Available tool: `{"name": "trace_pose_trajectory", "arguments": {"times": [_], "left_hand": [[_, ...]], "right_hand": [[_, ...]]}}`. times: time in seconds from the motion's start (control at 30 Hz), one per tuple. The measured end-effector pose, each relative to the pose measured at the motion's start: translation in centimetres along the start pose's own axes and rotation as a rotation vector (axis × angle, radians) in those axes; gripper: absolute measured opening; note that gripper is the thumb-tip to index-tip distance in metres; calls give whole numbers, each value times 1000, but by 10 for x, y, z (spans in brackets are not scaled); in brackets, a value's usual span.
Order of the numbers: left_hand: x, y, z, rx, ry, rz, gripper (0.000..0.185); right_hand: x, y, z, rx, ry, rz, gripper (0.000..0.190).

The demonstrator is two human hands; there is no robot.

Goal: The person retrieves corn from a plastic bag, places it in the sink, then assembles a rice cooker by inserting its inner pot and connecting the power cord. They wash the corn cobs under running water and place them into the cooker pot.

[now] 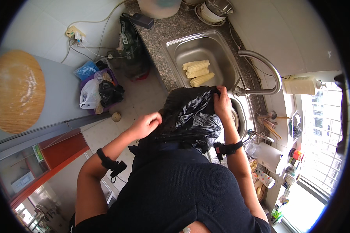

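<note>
A black plastic bag (189,116) spreads in front of my body, over the front edge of the sink. My right hand (223,103) pinches its upper right edge beside the sink's divider. At the bag's left edge, my left hand (147,125) is curled with its fingers against the plastic. Part of that grip is hidden. What the bag contains cannot be seen. Several husked corn cobs (202,79) lie side by side in the steel sink basin (221,58), just beyond the bag.
A curved faucet (262,55) rises right of the basin. Stacked bowls (213,13) stand at the back of the granite counter (151,38). On the floor at left sits a purple basket (112,74) of plastic bags. Jars (293,171) line the windowsill.
</note>
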State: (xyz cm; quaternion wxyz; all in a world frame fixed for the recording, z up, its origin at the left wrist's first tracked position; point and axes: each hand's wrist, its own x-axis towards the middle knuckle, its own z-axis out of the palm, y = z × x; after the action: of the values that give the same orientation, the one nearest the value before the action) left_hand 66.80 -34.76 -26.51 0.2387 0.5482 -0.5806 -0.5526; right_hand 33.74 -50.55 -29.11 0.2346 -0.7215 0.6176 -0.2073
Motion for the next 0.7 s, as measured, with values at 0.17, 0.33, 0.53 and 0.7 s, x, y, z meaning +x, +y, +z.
{"name": "trace_pose_trajectory", "arguments": {"times": [0.17,0.33,0.53,0.7], "left_hand": [[40,38,28,-33,75,220,29],[29,63,41,-279,-567,254,21],[39,38,46,-143,-449,39,24],[42,30,49,199,-96,225,26]], "right_hand": [[-30,-69,-17,-9,-10,-337,56],[-55,-87,-38,18,-212,-597,22],[-70,-78,-52,-76,-248,-692,17],[-85,-56,-66,-231,-299,-501,17]]}}
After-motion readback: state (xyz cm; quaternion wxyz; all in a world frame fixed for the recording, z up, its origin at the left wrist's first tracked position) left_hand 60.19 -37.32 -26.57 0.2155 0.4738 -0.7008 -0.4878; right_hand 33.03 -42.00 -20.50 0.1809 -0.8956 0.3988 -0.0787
